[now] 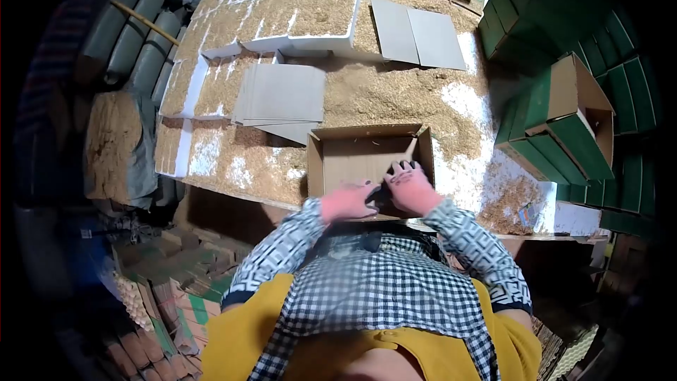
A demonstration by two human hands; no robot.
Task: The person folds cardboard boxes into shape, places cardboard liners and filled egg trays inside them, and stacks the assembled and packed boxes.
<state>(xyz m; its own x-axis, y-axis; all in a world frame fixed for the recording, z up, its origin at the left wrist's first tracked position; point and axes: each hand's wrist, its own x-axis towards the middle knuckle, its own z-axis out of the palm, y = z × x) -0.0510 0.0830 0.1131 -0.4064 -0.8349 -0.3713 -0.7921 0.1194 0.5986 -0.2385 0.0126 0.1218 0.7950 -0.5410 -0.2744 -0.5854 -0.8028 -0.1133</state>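
Note:
An open cardboard box (360, 159) rests at the near edge of the worktable, its bare brown bottom showing. Both hands wear pink gloves with dark fingertips and are close together over the box's near right part. My left hand (349, 201) has its fingers curled in towards the right one. My right hand (409, 189) lies palm down with bent fingers inside the box, close to its right wall. What either hand pinches, if anything, is hidden beneath the gloves. Left of the box lies a stack of grey cardboard sheets (282, 95).
Sawdust-like material (384, 92) covers much of the table, with white divider strips (190, 88) at left. More grey sheets (419, 34) lie at the back. Green cartons (564, 127) are stacked at right; filled grey bags (137, 28) stand at left. Flattened cardboard (169, 268) sits below.

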